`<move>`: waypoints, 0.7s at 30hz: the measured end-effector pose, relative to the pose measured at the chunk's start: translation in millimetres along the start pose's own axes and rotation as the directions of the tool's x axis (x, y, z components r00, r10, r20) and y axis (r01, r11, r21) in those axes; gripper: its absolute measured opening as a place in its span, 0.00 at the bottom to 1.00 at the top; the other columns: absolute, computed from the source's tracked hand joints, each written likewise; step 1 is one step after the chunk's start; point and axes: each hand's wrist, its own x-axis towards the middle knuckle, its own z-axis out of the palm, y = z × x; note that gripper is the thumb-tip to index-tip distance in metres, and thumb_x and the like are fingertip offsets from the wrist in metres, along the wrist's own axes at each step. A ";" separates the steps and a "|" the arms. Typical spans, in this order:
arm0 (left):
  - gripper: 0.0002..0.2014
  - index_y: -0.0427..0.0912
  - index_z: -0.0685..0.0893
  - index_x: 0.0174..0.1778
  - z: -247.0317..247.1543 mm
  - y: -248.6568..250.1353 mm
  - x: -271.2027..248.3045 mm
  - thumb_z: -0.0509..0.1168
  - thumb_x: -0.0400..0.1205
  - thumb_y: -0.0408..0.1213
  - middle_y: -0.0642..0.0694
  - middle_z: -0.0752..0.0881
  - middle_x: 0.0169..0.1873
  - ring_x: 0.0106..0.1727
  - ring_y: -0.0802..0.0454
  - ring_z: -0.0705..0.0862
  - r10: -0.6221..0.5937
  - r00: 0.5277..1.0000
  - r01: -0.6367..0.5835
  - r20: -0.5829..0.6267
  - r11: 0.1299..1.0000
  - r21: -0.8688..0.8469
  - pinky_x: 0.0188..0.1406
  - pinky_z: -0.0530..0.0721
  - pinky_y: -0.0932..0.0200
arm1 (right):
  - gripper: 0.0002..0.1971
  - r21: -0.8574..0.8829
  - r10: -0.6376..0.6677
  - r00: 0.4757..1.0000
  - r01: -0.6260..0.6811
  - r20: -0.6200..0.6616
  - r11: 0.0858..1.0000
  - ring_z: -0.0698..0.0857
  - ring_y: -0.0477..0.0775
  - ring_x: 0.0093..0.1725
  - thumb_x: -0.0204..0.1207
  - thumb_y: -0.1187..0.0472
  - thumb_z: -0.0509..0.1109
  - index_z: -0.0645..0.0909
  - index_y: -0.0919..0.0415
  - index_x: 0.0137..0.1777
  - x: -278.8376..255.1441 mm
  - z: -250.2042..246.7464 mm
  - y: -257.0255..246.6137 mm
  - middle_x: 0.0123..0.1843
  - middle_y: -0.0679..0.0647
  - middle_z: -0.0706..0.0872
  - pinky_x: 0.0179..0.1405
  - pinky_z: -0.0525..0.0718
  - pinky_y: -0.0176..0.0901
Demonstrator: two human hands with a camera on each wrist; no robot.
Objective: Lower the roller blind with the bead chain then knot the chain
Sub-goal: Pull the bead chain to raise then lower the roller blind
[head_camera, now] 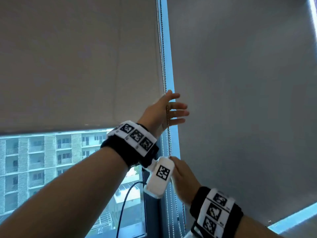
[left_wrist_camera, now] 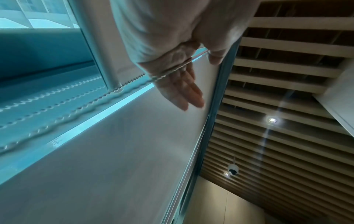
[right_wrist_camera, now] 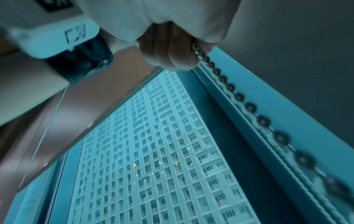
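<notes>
Beside the part-lowered roller blind (head_camera: 77, 66), head view: the bead chain (head_camera: 162, 66) hangs straight, my left hand (head_camera: 164, 112) spread against it. Left wrist: chain crosses my flat palm. Right wrist: my right hand (right_wrist_camera: 168, 51) pinches it; probably light, limp, slippery, so pinch on beads.

Landmark: dark window frame post (head_camera: 151, 219), upright between two window bays.
Glass: window pane (head_camera: 51, 182) left of the post, bright with cool bluish daylight.
Outside: pale apartment block (head_camera: 34, 160) with rows of balconies, seen through the pane left of the post.
Right of the post: neighbouring grey blind (head_camera: 240, 100) drawn low, a strip of daylight (head_camera: 291, 219) under its hem.
Ceiling: dim slatted wooden ceiling (left_wrist_camera: 287, 98) above the post.
Lights: two lit recessed spotlights (left_wrist_camera: 272, 120) set in the slats.
Fitting: white dome camera (left_wrist_camera: 233, 168) hanging from the slats beside one of the spotlights.
Wall: plain beige wall (left_wrist_camera: 220, 204) meeting the ceiling, well away from the post.
</notes>
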 end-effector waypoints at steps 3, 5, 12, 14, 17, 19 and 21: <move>0.13 0.47 0.77 0.49 4.0 4.4 8.7 0.54 0.84 0.51 0.51 0.75 0.25 0.16 0.59 0.72 0.030 0.989 -0.025 -0.144 0.999 0.034 0.16 0.70 0.67 | 0.21 -0.002 0.072 0.996 -0.072 0.059 0.997 0.66 0.42 0.24 0.68 0.38 0.48 0.66 0.56 0.31 -28.2 4.2 13.2 0.22 0.44 0.69 0.29 0.64 0.35; 0.17 0.49 0.70 0.31 5.2 1.8 8.4 0.51 0.84 0.51 0.55 0.64 0.17 0.15 0.59 0.58 0.047 0.983 -0.036 -0.179 0.997 0.061 0.13 0.56 0.68 | 0.25 0.015 0.110 0.988 -0.112 0.107 0.994 0.66 0.41 0.22 0.67 0.38 0.49 0.68 0.62 0.33 -40.7 3.0 17.8 0.20 0.41 0.72 0.27 0.62 0.32; 0.19 0.51 0.57 0.23 16.7 -0.7 -8.8 0.49 0.82 0.39 0.56 0.57 0.15 0.17 0.58 0.53 0.092 0.989 -0.082 -0.114 0.993 0.087 0.14 0.53 0.67 | 0.17 0.167 0.204 0.963 -0.233 0.175 0.958 0.82 0.44 0.29 0.72 0.38 0.53 0.78 0.47 0.41 -24.7 -13.9 7.9 0.28 0.42 0.86 0.36 0.81 0.44; 0.19 0.51 0.57 0.23 19.5 -6.6 -15.3 0.50 0.82 0.39 0.55 0.58 0.15 0.17 0.58 0.53 0.085 0.990 -0.072 -0.110 0.991 0.110 0.14 0.53 0.67 | 0.19 0.210 0.186 0.974 -0.210 0.127 0.955 0.87 0.51 0.43 0.72 0.35 0.51 0.79 0.42 0.47 -8.8 -22.4 -2.5 0.41 0.43 0.89 0.48 0.83 0.52; 0.21 0.50 0.61 0.22 20.3 -31.5 -28.9 0.51 0.84 0.43 0.54 0.60 0.17 0.17 0.57 0.55 0.068 0.989 -0.053 -0.130 0.992 0.119 0.16 0.54 0.67 | 0.20 0.234 0.176 0.983 -0.185 0.057 0.955 0.87 0.46 0.44 0.74 0.38 0.49 0.78 0.46 0.49 17.0 -34.5 -25.0 0.44 0.43 0.87 0.49 0.85 0.52; 0.20 0.48 0.67 0.24 18.3 -51.5 -41.2 0.53 0.85 0.46 0.51 0.63 0.18 0.18 0.56 0.58 0.041 0.987 -0.020 -0.153 0.991 0.134 0.18 0.56 0.65 | 0.17 0.262 0.140 0.990 -0.132 -0.012 0.956 0.84 0.40 0.37 0.78 0.42 0.51 0.77 0.51 0.45 30.5 -39.8 -37.6 0.36 0.40 0.85 0.42 0.84 0.46; 0.18 0.45 0.73 0.31 15.1 -67.5 -56.1 0.53 0.85 0.47 0.52 0.66 0.17 0.17 0.56 0.61 0.005 0.990 0.017 -0.142 0.989 0.149 0.17 0.58 0.65 | 0.15 0.270 0.102 0.992 -0.080 -0.071 0.960 0.86 0.44 0.42 0.80 0.44 0.52 0.76 0.50 0.50 42.0 -43.5 -47.9 0.41 0.44 0.86 0.45 0.83 0.43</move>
